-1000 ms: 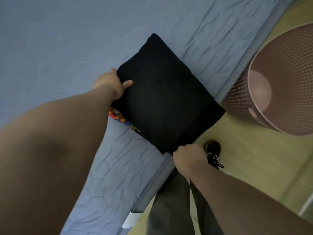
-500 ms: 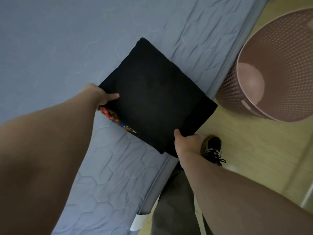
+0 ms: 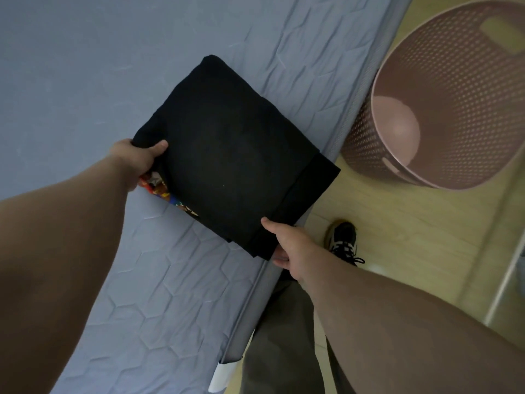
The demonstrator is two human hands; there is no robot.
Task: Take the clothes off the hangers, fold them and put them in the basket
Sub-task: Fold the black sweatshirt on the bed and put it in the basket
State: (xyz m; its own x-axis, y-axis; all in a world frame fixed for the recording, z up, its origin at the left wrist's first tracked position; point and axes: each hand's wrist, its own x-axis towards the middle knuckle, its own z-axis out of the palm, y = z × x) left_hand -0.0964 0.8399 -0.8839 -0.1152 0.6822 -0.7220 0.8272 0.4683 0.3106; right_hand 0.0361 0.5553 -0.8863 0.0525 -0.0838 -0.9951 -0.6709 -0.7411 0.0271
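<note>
A folded black garment (image 3: 235, 155) with a colourful print showing at its lower left edge lies at the edge of the blue-grey mattress (image 3: 85, 81), its right end sticking out past the mattress side. My left hand (image 3: 136, 159) grips its left corner, thumb on top. My right hand (image 3: 287, 245) grips its near corner, thumb on top and fingers underneath. The pink perforated basket (image 3: 466, 81) stands on the floor to the right, with nothing inside it that I can see.
The mattress side runs diagonally from top right to bottom centre. My grey trouser legs (image 3: 284, 336) and a black shoe (image 3: 342, 237) are on the pale wooden floor between the mattress and the basket. A pale frame edge (image 3: 508, 282) sits at the far right.
My right hand has shifted from the garment's front edge to a grip under its near corner. My left hand has taken a firmer hold, and the garment has lifted slightly toward the mattress edge.
</note>
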